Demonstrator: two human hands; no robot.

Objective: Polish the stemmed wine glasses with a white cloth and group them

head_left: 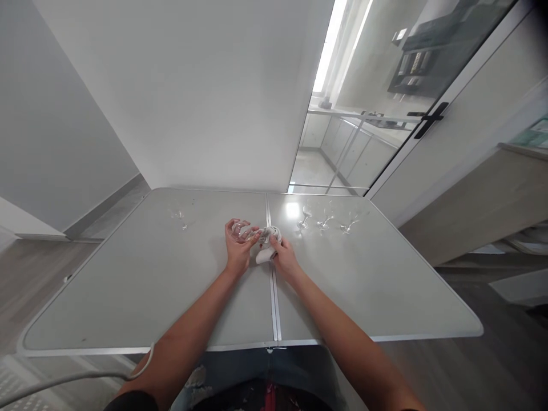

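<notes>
In the head view, my left hand (pixel 238 246) is closed around the bowl of a clear stemmed glass (pixel 240 229), which lies sideways above the middle of the table. My right hand (pixel 283 254) grips a white cloth (pixel 266 255), pressed around the foot end of that glass. Part of the stem is hidden by fingers and cloth. To the right, three clear stemmed glasses stand in a row: one glass (pixel 303 219), a second glass (pixel 324 222) and a third glass (pixel 349 224). Another clear glass (pixel 182 221) stands alone on the left.
The pale folding table (pixel 128 285) has a metal rim and a seam down its centre. A white wall (pixel 205 114) rises behind it. At the right are a glass door with a black handle (pixel 431 120) and a wooden shelf (pixel 475 200). A white cable (pixel 98 375) crosses my left forearm.
</notes>
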